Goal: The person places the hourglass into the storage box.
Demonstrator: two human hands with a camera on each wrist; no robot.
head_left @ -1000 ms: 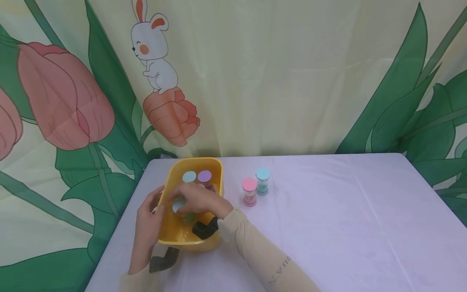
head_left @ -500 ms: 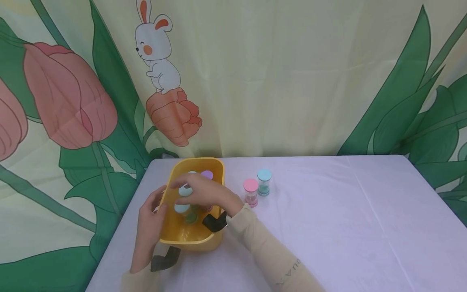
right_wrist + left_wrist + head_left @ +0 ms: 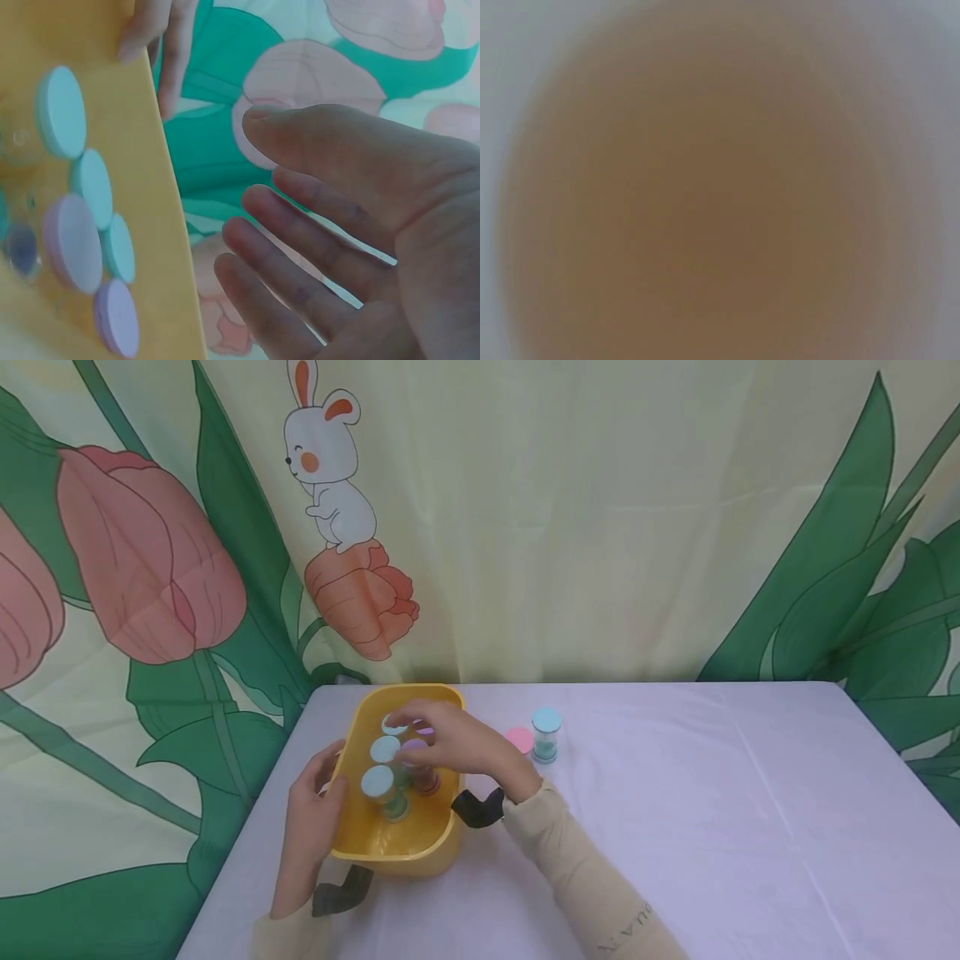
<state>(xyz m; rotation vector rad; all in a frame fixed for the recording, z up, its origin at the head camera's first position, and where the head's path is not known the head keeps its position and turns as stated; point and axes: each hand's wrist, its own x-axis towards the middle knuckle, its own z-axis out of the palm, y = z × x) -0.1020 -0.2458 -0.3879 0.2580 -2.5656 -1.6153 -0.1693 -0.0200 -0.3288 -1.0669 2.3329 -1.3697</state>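
Observation:
Several small sand timers stand upright inside a yellow plastic bin (image 3: 390,852). Three have light blue caps, the front timer (image 3: 377,781) showing green sand below. Beside them are timers with purple caps, one purple cap (image 3: 75,244) plain in the right wrist view. My left hand (image 3: 311,810) grips the bin's left wall, thumb over the rim and fingers outside. Above the bin's far right part hovers my right hand (image 3: 468,739), fingers spread and relaxed with nothing in them; it partly hides the purple caps. The left wrist view is a brown blur.
Right of the bin, on the white-covered table (image 3: 675,827), stand a pink-capped timer (image 3: 520,740), mostly hidden by my right hand, and a blue-capped timer (image 3: 547,722). A printed curtain (image 3: 570,527) with tulips and a rabbit hangs behind the table.
My right hand has let go of a blue-capped timer in the bin, then lifted and moved right and away from me. My left hand stays on the bin wall.

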